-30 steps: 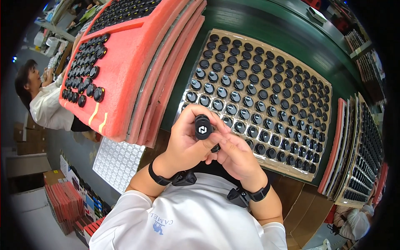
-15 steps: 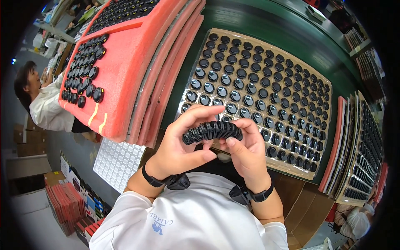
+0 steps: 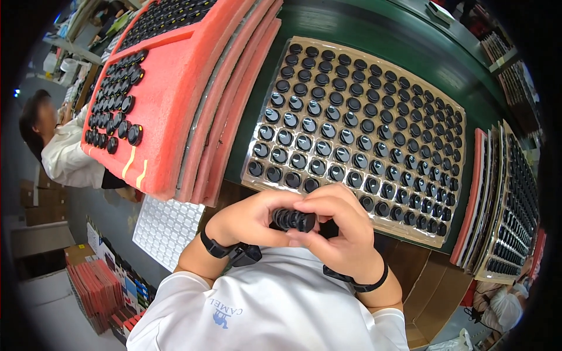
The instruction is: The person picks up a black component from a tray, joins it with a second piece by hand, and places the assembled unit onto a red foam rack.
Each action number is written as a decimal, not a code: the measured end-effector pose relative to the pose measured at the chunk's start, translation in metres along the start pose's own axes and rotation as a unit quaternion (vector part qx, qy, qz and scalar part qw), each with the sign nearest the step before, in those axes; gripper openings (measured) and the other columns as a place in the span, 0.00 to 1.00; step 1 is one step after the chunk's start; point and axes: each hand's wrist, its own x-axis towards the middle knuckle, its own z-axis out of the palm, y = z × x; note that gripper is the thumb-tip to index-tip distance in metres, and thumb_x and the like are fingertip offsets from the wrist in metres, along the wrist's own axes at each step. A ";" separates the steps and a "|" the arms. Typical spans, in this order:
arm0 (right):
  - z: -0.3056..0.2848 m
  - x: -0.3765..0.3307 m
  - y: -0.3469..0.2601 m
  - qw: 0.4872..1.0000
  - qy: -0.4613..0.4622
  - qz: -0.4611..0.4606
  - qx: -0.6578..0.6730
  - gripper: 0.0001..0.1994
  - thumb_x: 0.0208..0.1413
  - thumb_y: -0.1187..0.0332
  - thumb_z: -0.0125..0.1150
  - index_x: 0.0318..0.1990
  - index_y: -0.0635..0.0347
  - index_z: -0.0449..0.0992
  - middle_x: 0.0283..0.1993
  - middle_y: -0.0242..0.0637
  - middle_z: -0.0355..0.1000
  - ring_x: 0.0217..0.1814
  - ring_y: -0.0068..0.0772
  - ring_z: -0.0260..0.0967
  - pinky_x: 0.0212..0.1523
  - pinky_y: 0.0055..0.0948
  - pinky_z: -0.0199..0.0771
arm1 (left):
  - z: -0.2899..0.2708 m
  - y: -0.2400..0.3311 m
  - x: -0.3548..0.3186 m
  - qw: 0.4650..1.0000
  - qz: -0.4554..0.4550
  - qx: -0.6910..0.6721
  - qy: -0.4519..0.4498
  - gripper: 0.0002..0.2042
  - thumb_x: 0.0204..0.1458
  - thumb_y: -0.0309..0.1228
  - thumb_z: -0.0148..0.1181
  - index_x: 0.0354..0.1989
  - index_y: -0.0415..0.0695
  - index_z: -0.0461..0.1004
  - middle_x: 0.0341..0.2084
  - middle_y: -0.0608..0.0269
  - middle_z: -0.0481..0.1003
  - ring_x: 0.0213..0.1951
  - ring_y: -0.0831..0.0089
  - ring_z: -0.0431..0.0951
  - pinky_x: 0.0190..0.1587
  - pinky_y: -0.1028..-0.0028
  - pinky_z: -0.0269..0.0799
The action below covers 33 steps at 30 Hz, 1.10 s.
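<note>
A short row of black round caps [image 3: 293, 220], stacked face to face, is held close to my chest. My left hand [image 3: 249, 219] wraps around the row with its thumb along the near side. At the right end, my right hand [image 3: 348, 231] curls over the caps, fingertips and thumb pressing on the last ones. Both hands hide part of the row, so its full length cannot be seen. Just beyond my hands lies a clear plastic tray [image 3: 260, 185] with several rows of similar glossy black caps in its pockets.
On the left rises a stack of red foam trays [image 3: 170, 99], its top one bearing loose black caps [image 3: 120, 105]. Stacked trays [image 3: 492, 216] stand on the right. The green work surface [image 3: 328, 20] extends behind. A white pocketed sheet [image 3: 167, 231] sits lower left; a person [image 3: 64, 146] is beyond.
My hands have come down toward my chest and closer together. The curved row of caps, plainly visible before, has turned end-on and is mostly covered. My right fingers have closed over its end.
</note>
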 end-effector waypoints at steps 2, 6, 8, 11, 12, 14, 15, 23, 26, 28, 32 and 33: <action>0.000 0.000 -0.002 1.000 -0.001 0.005 0.002 0.19 0.36 0.80 0.68 0.40 0.64 0.74 0.37 0.38 0.68 0.29 0.21 0.60 0.28 0.18 0.61 | -0.001 0.001 0.001 0.998 -0.010 0.011 -0.054 0.16 0.45 0.20 0.60 0.45 0.35 0.72 0.41 0.58 0.73 0.46 0.74 0.72 0.50 0.72 0.67; -0.002 -0.001 -0.004 1.000 -0.004 0.016 0.015 0.19 0.36 0.79 0.69 0.40 0.64 0.75 0.36 0.37 0.67 0.28 0.22 0.60 0.28 0.19 0.62 | 0.000 -0.002 0.000 0.997 -0.006 0.061 -0.041 0.14 0.45 0.20 0.59 0.42 0.34 0.74 0.42 0.57 0.74 0.47 0.72 0.72 0.50 0.72 0.67; -0.004 -0.002 -0.003 0.999 -0.004 0.020 0.036 0.19 0.36 0.78 0.69 0.41 0.63 0.75 0.35 0.37 0.67 0.28 0.22 0.60 0.28 0.19 0.62 | 0.000 -0.004 0.003 0.994 0.051 0.091 -0.040 0.13 0.45 0.21 0.59 0.41 0.34 0.74 0.43 0.56 0.74 0.47 0.70 0.72 0.51 0.71 0.66; -0.004 -0.006 -0.003 0.999 -0.002 0.032 0.038 0.19 0.37 0.77 0.69 0.41 0.63 0.75 0.34 0.36 0.67 0.28 0.23 0.60 0.28 0.19 0.62 | 0.002 -0.006 0.004 0.990 0.082 0.109 -0.029 0.13 0.44 0.23 0.59 0.41 0.34 0.74 0.41 0.55 0.74 0.45 0.69 0.73 0.49 0.71 0.66; -0.004 -0.006 -0.003 0.999 -0.001 0.038 0.039 0.19 0.37 0.76 0.69 0.41 0.63 0.75 0.34 0.36 0.67 0.28 0.23 0.60 0.28 0.20 0.61 | 0.003 -0.006 0.004 0.990 0.085 0.113 -0.018 0.14 0.43 0.24 0.60 0.40 0.33 0.74 0.39 0.55 0.74 0.43 0.68 0.73 0.48 0.71 0.67; -0.007 -0.005 -0.002 0.999 -0.008 0.028 0.026 0.18 0.38 0.76 0.70 0.41 0.63 0.75 0.33 0.36 0.67 0.28 0.23 0.60 0.28 0.20 0.61 | 0.005 -0.005 0.003 0.989 0.088 0.117 -0.008 0.15 0.42 0.25 0.60 0.40 0.32 0.73 0.37 0.55 0.75 0.42 0.67 0.74 0.47 0.72 0.67; -0.008 -0.005 -0.001 1.000 -0.014 0.018 0.013 0.18 0.38 0.75 0.70 0.41 0.63 0.75 0.33 0.36 0.67 0.28 0.24 0.61 0.28 0.20 0.61 | 0.006 -0.002 0.001 0.993 0.063 0.095 -0.001 0.16 0.43 0.28 0.61 0.39 0.32 0.73 0.37 0.55 0.75 0.41 0.67 0.74 0.46 0.72 0.67; -0.004 -0.002 -0.005 1.000 0.006 0.010 -0.005 0.22 0.36 0.72 0.72 0.43 0.62 0.73 0.29 0.35 0.67 0.30 0.30 0.63 0.32 0.26 0.62 | 0.012 -0.012 -0.002 0.995 0.041 -0.040 0.082 0.28 0.45 0.53 0.60 0.36 0.34 0.71 0.29 0.56 0.74 0.32 0.69 0.74 0.36 0.73 0.69; -0.002 -0.001 -0.005 1.000 0.021 0.011 0.005 0.24 0.34 0.72 0.73 0.44 0.61 0.72 0.29 0.35 0.67 0.31 0.33 0.64 0.33 0.29 0.62 | 0.007 -0.016 -0.003 0.993 -0.021 -0.091 0.067 0.33 0.44 0.62 0.56 0.35 0.35 0.71 0.25 0.56 0.73 0.28 0.70 0.74 0.30 0.73 0.69; -0.001 -0.001 -0.005 0.999 0.032 0.001 0.006 0.25 0.34 0.71 0.72 0.45 0.61 0.71 0.31 0.35 0.67 0.31 0.33 0.64 0.33 0.30 0.63 | 0.008 -0.020 0.000 0.990 -0.016 -0.129 0.062 0.35 0.44 0.64 0.53 0.35 0.36 0.70 0.23 0.57 0.72 0.24 0.71 0.73 0.27 0.74 0.68; 0.001 -0.007 0.001 0.998 0.048 0.026 -0.011 0.25 0.33 0.71 0.73 0.44 0.60 0.72 0.35 0.36 0.67 0.32 0.34 0.64 0.34 0.30 0.63 | 0.014 -0.010 0.006 0.984 -0.023 -0.166 0.058 0.34 0.43 0.63 0.55 0.35 0.36 0.68 0.21 0.58 0.71 0.21 0.73 0.71 0.23 0.77 0.65; 0.000 -0.007 0.002 0.998 0.049 0.026 -0.011 0.25 0.33 0.71 0.73 0.44 0.60 0.72 0.35 0.36 0.67 0.32 0.34 0.64 0.34 0.30 0.63 | 0.015 -0.008 0.007 0.982 -0.027 -0.175 0.058 0.34 0.43 0.62 0.56 0.35 0.36 0.68 0.21 0.59 0.71 0.21 0.74 0.70 0.22 0.78 0.64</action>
